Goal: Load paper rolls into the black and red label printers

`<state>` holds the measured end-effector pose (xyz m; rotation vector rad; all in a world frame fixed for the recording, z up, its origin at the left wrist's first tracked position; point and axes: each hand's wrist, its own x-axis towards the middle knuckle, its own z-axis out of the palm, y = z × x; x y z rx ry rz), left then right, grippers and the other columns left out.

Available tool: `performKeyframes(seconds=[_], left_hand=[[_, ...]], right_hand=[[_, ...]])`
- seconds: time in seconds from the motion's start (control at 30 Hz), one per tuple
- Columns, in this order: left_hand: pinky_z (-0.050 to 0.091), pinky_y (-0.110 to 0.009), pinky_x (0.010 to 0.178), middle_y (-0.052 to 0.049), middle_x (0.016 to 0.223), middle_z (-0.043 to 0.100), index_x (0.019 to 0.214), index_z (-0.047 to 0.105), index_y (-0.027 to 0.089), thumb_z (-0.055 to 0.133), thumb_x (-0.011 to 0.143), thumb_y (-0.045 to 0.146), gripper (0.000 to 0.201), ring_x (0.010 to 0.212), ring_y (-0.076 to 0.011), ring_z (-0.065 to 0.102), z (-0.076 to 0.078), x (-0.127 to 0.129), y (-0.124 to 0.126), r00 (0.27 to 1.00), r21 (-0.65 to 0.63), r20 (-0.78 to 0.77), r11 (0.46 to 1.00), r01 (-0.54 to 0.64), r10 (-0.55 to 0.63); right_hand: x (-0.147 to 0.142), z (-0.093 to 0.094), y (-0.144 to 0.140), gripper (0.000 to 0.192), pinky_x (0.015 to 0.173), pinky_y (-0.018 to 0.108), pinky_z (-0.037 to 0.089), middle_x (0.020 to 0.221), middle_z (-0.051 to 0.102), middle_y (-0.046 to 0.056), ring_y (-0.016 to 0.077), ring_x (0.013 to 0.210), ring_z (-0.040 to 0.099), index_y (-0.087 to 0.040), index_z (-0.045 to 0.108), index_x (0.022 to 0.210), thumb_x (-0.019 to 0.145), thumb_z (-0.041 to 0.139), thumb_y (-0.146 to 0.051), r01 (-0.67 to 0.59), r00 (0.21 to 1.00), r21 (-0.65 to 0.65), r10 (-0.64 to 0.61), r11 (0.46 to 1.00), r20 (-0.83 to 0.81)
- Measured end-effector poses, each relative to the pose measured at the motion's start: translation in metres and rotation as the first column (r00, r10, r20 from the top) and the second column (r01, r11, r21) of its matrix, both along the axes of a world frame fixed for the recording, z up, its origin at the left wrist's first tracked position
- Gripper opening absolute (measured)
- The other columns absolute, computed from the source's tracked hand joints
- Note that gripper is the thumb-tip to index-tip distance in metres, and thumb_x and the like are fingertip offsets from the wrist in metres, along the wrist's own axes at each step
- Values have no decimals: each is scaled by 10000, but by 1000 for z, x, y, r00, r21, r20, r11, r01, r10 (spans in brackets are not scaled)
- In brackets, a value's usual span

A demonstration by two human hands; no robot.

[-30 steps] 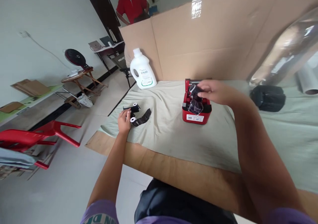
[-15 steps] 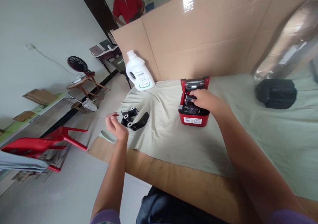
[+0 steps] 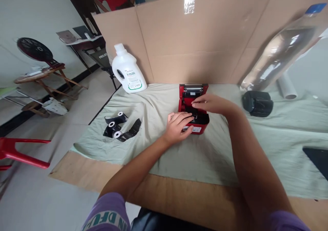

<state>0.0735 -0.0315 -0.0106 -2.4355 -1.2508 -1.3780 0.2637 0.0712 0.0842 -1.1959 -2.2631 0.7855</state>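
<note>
— Condition of the unit?
— Small red printer (image 3: 194,118), centre of the frame, on the pale green cloth (image 3: 159,149); lid up, dark interior exposed, white label on its front.
— Hands?
— Left hand (image 3: 178,125) curled against its front left corner; right hand (image 3: 208,103) over the open top, fingers narrow, contents indiscernible.

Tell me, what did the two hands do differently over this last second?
The left hand left the black rolls on the cloth and crossed over to rest on the front of the red printer. The right hand, which held a dark roll above the printer, came down into its open top. The rolls, white jug and black pouch stayed put.
</note>
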Motion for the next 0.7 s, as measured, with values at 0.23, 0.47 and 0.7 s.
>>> performKeyframes(seconds=[0.23, 0.47, 0.7], left_hand=[[369, -476, 1003, -48, 1158, 741, 1155, 701, 288, 592, 927, 257, 254, 1076, -240, 663, -1, 4, -5, 1000, 111, 25, 994, 6, -9], [386, -491, 978, -61, 1147, 739, 1144, 714, 306, 561, 946, 262, 253, 1050, -244, 661, 3, 5, -9, 1000, 11, -13, 1000, 10, -10], [375, -469, 952, -46, 1118, 759, 1101, 712, 285, 568, 939, 231, 222, 986, -225, 678, 6, 5, -11, 1000, 96, -14, 995, 10, -9]], right_hand=[[1, 0, 15, 265, 775, 384, 506, 920, 706, 78, 220, 809, 629, -205, 692, 971, 833, 626, -421, 491, 827, 147, -405, 859, -390], [-11, -29, 14, 265, 773, 341, 527, 853, 660, 39, 214, 891, 629, -228, 619, 837, 878, 482, -452, 438, 732, -68, -399, 896, -552], [8, -89, -27, 623, 1065, 435, 464, 1508, 455, 51, 245, 1366, 476, -332, 458, 1424, 804, 505, -371, 261, 763, -102, -270, 960, -587]])
